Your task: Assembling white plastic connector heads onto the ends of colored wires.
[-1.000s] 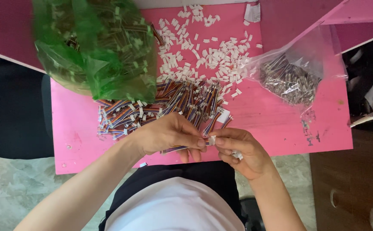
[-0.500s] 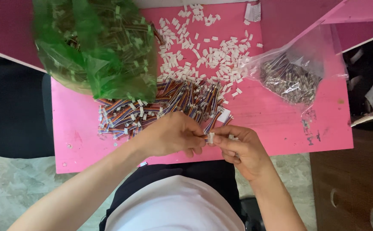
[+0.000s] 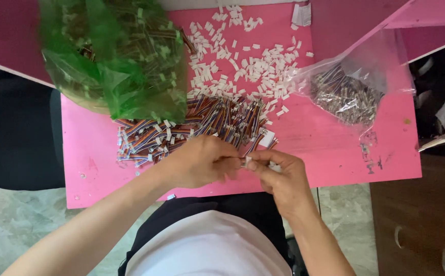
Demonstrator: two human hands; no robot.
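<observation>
Both hands pinch one small white plastic connector [image 3: 247, 161] over the pink bench [image 3: 334, 153]: left hand [image 3: 199, 162] steadies, right hand [image 3: 278, 176] should push straight.

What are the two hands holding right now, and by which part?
Both the left hand and the right hand pinch one small white plastic connector piece between their fingertips; whether a wire is attached cannot be told.
</observation>
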